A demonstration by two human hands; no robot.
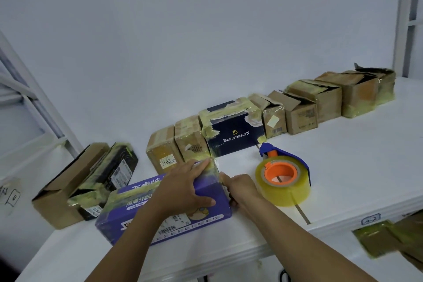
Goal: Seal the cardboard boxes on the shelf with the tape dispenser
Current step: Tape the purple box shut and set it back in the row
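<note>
A plain white wall [183,18] fills the view from 10 to 1 o'clock, with a white metal upright [405,18] at 2 o'clock and a slanted white frame bar [43,107] at 9 o'clock. At 4 o'clock a handwritten label [370,218] sits just above tape-wrapped packages [389,240] on a lower level. A handwritten paper tag [12,197] shows at 8 o'clock.

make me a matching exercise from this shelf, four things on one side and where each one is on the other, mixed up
Things:
1. purple printed cardboard box
2. blue and orange tape dispenser loaded with yellowish clear tape
3. dark navy box lettered BENLYDESIGN
4. open brown cardboard box

Places:
a. far left of the white shelf
b. in the back row of boxes, patched with yellowish tape
c. under the left hand
d. lying just right of the right hand

Pairs: 1-c, 2-d, 3-b, 4-a
</note>
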